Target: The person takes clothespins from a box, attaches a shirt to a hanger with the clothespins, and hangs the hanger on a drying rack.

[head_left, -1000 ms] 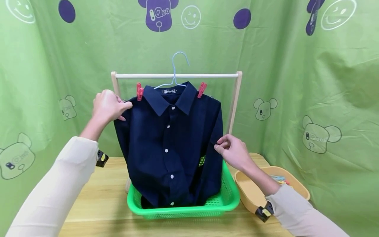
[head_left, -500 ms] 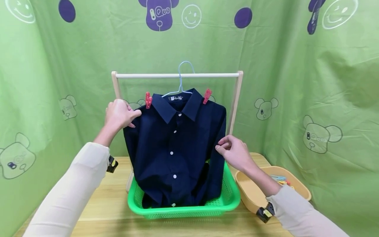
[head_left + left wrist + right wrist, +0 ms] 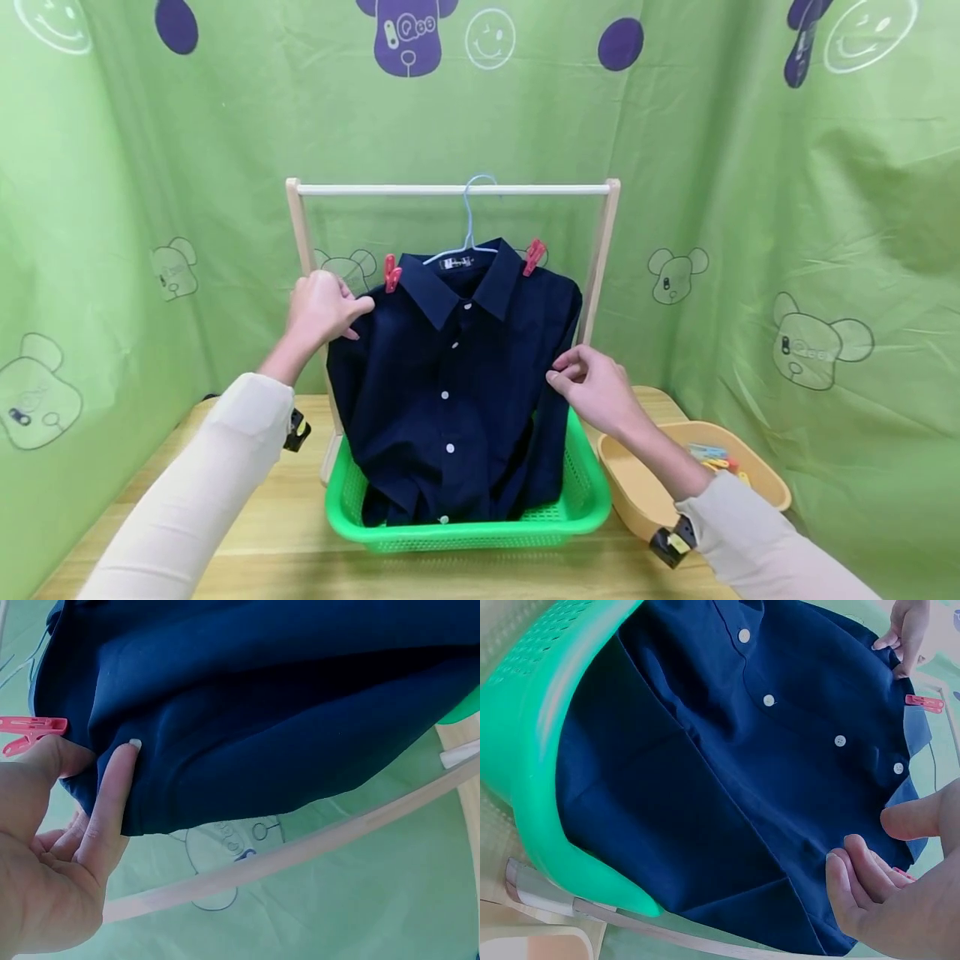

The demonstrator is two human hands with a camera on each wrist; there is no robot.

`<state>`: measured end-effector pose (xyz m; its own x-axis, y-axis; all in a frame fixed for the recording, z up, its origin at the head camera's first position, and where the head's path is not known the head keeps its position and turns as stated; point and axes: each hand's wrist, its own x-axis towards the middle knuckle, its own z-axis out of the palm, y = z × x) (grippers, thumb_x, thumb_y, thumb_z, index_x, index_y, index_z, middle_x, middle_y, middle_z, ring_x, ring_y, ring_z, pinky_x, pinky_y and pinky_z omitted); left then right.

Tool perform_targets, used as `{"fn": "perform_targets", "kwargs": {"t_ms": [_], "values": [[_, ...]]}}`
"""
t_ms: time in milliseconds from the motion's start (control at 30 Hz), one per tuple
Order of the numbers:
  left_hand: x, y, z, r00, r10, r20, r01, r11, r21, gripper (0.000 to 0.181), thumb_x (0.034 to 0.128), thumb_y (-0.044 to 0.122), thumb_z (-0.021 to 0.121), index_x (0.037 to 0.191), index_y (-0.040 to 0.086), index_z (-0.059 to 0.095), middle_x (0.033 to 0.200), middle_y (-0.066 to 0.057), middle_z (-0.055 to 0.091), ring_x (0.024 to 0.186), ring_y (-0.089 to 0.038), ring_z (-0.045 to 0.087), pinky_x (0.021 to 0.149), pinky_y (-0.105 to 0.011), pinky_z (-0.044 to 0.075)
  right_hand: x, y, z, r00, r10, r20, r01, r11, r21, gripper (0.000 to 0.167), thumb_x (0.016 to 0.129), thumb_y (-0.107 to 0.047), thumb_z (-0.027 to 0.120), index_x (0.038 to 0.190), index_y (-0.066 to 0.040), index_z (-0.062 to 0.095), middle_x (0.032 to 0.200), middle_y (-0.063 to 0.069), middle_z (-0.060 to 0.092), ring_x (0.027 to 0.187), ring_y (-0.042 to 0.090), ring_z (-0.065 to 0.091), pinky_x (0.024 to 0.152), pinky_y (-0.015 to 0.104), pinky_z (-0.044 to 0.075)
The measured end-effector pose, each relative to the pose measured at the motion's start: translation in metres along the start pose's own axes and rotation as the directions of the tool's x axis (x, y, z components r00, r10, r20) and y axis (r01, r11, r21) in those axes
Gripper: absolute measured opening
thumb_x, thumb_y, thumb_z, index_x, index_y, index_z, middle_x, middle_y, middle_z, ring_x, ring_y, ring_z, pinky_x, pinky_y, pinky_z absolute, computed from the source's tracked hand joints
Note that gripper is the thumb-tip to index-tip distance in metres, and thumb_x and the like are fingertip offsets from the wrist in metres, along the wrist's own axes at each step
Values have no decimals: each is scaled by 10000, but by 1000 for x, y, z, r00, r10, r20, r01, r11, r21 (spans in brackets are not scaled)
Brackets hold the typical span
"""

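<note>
A dark navy button-up shirt (image 3: 480,375) hangs on a light blue wire hanger (image 3: 470,227). A red clothespin (image 3: 393,279) clips one shoulder and another red clothespin (image 3: 534,257) the other. My left hand (image 3: 322,307) pinches the shirt's left-side shoulder, thumb in front; any hanger end there is hidden by cloth. The hanger's hook overlaps the white rail (image 3: 375,190), its tip near or behind the bar. Beside the right-hand sleeve is my right hand (image 3: 596,387), fingers loosely bent; in the right wrist view, thumb and fingers stand apart with no cloth between them.
Below, the shirt's lower part lies in a green plastic basket (image 3: 480,533) on the wooden table (image 3: 255,517). Wooden posts (image 3: 300,225) carry the rail. An orange tray (image 3: 637,483) with several small clothespins (image 3: 708,452) stands right of the basket. Green curtain surrounds the table.
My left hand has moved down and to the right with the shirt and hanger. The hook has come down from above the rail to rail height. My right hand has barely moved.
</note>
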<state>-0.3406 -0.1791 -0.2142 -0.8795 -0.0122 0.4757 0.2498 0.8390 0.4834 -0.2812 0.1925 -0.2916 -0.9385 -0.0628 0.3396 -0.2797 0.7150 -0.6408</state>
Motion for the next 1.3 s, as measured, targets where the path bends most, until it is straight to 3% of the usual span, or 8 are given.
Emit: {"fn": "perform_targets", "kwargs": {"t_ms": [133, 300, 633, 967, 1300], "values": [[-3, -1, 5, 1000, -6, 2, 6, 1000, -14, 314, 828, 270, 630, 543, 147, 581, 511, -35, 666, 487, -145, 705, 665, -376, 519, 0, 2, 1, 1000, -6, -2, 6, 1000, -4, 228, 968, -262, 644, 1095, -74, 644, 944, 51, 757, 907, 215, 701, 805, 382, 510], [-6, 0, 7, 1000, -12, 15, 12, 1000, -12, 207, 838, 248, 619, 681, 120, 578, 578, -49, 681, 472, -136, 695, 721, -407, 556, 0, 3, 0, 1000, -15, -16, 15, 1000, -3, 217, 963, -249, 648, 1091, -74, 649, 946, 58, 756, 911, 223, 698, 807, 388, 511], [-11, 5, -1, 995, 2, 95, 1, 1000, -31, 134, 858, 196, 598, 828, 72, 554, 792, -101, 666, 506, -178, 716, 718, -388, 584, 0, 4, -2, 1000, -9, -11, 9, 1000, -3, 228, 964, -252, 645, 1098, -68, 649, 952, 58, 760, 921, 230, 705, 820, 395, 513], [-13, 7, -22, 966, -16, 257, 45, 993, -107, 433, 948, 438, 646, 969, 9, 591, 934, -150, 631, 597, -245, 750, 675, -344, 597, -1, 8, -5, 1000, -18, -18, 18, 1000, -5, 235, 966, -248, 639, 1108, -60, 653, 955, 59, 765, 907, 225, 708, 801, 381, 513], [-19, -1, -27, 970, -46, 239, 79, 988, -132, 469, 982, 442, 574, 1069, -19, 575, 889, -157, 677, 592, -220, 734, 586, -333, 598, -4, 13, -6, 1000, -19, -16, 19, 1000, -5, 234, 970, -238, 640, 1110, -50, 647, 925, 48, 762, 865, 198, 702, 761, 356, 504]]}}
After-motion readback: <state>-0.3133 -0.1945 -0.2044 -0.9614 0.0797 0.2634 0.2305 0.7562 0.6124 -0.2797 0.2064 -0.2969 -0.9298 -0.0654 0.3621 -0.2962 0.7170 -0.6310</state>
